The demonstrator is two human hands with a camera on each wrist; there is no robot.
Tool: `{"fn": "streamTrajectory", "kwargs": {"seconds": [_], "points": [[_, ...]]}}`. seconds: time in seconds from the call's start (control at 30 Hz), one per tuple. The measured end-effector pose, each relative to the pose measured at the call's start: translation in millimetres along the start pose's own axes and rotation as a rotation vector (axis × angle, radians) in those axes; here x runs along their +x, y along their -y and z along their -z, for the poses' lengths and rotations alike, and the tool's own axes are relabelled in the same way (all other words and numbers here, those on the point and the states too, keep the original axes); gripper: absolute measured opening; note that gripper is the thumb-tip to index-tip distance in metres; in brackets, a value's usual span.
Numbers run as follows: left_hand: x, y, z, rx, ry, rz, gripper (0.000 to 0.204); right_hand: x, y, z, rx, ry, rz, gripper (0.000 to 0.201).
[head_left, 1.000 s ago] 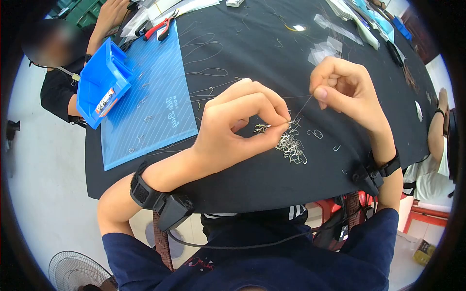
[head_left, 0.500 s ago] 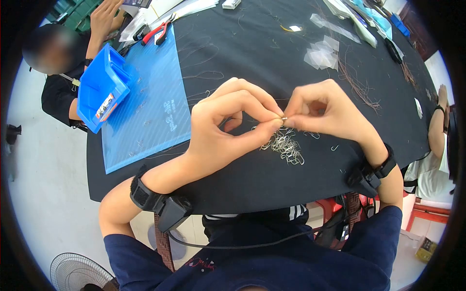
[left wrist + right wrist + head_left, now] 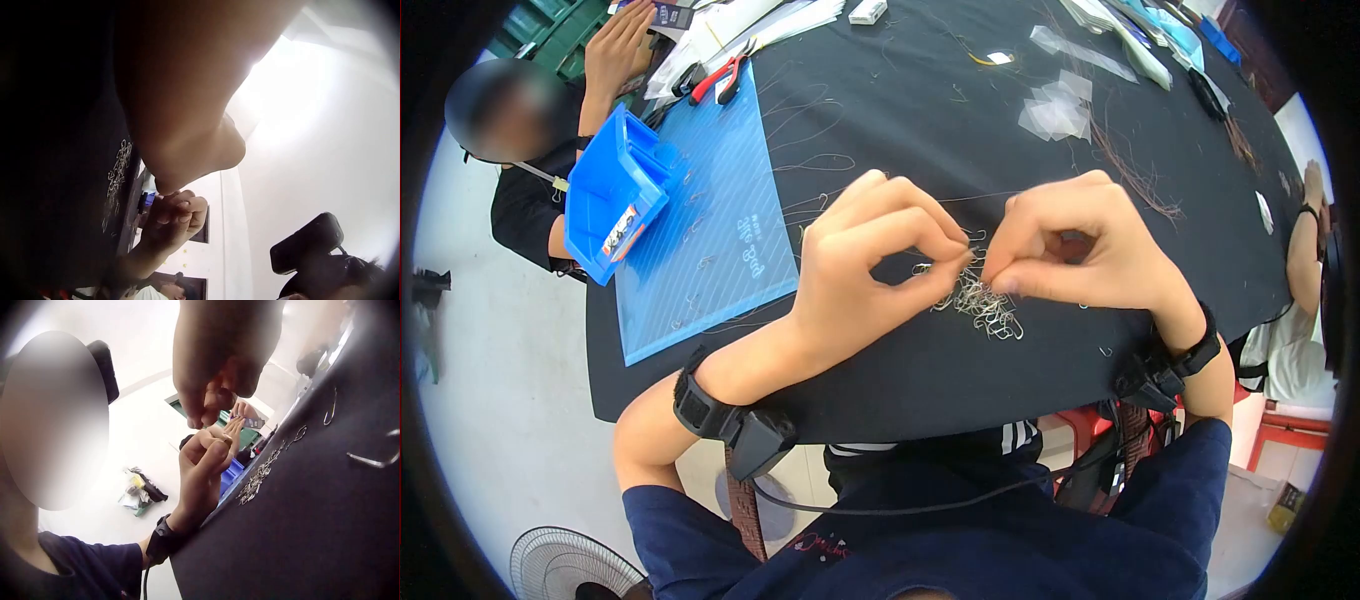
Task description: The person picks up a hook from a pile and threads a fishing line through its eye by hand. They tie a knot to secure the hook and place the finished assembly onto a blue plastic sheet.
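Thumb and forefinger of my left hand pinch a small metal fishing hook; its bend shows beyond the fingertips. Just to the right, my right hand has its thumb and forefinger closed together on thin fishing line, which is too fine to follow at the fingertips. A small gap parts the two hands. Below them a pile of silvery fishing hooks lies on the black tablecloth. In the right wrist view, the left hand faces the right hand, away from the tabletop.
A blue sheet with hooked lines across it lies left, beside a blue bin. Red-handled pliers rest at its far end. Clear plastic pieces and a bundle of brown line lie far right. Another person sits at left.
My right hand came in from the upper right to the left fingertips, then drew slightly back and lower. The left hand stayed nearly in place, still pinching the hook.
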State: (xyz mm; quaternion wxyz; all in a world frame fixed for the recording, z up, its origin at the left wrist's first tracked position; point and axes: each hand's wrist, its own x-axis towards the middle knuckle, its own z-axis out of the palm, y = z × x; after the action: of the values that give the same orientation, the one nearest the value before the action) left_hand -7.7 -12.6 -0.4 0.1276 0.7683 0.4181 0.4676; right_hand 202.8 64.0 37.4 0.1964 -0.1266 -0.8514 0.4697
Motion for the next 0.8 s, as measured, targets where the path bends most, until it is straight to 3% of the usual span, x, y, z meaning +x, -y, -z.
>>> {"fn": "streamTrajectory", "kwargs": {"seconds": [0.1,0.27,0.47,0.6,0.8], "points": [[-1,5,-3,-0.025,0.027,-0.098,0.016,0,0,2,-0.068,-0.114,0.015,0.008],[0,4,-2,-0.096,0.097,-0.127,0.017,3,2,4,-0.094,-0.197,-0.118,0.008],[2,2,1,-0.166,0.098,-0.171,0.017,4,-9,4,-0.078,-0.113,-0.289,0.008],[2,4,0,-0.141,0.065,-0.186,0.017,6,-10,4,-0.084,-0.100,-0.256,0.009],[1,0,1,-0.086,-0.044,-0.033,0.018,3,-3,19,0.168,-0.109,-0.185,0.011]]}}
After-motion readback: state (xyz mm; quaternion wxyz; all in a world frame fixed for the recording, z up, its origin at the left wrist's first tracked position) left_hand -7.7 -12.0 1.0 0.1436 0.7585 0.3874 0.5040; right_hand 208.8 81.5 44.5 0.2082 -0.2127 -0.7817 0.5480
